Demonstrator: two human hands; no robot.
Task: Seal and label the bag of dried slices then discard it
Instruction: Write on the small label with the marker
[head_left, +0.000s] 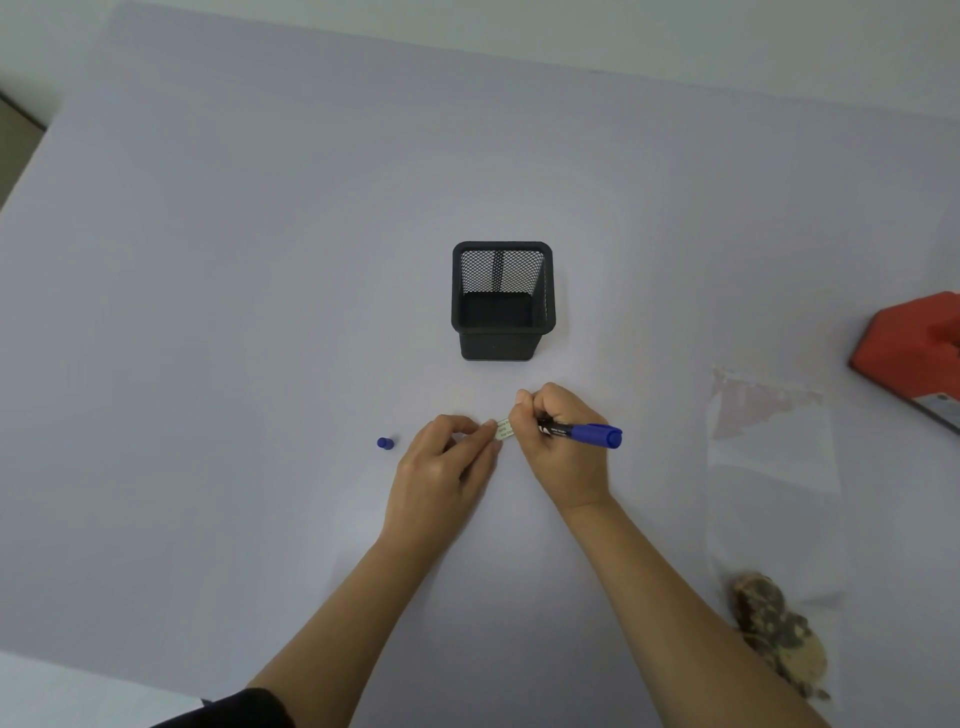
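A small white label (504, 430) lies on the table between my hands. My left hand (444, 462) pinches its left end with thumb and fingers. My right hand (561, 441) grips a blue marker (587, 432), its tip down on the label; the tip itself is hidden by my fingers. The marker's blue cap (385, 443) stands on the table left of my left hand. A clear plastic bag (769, 467) lies flat at the right, with brown dried slices (779, 634) gathered in its near end.
A black mesh pen holder (503, 301) stands just beyond my hands, with nothing in it. An orange-red object (914, 353) sits at the right edge. The table (260, 260) is covered in pale lilac.
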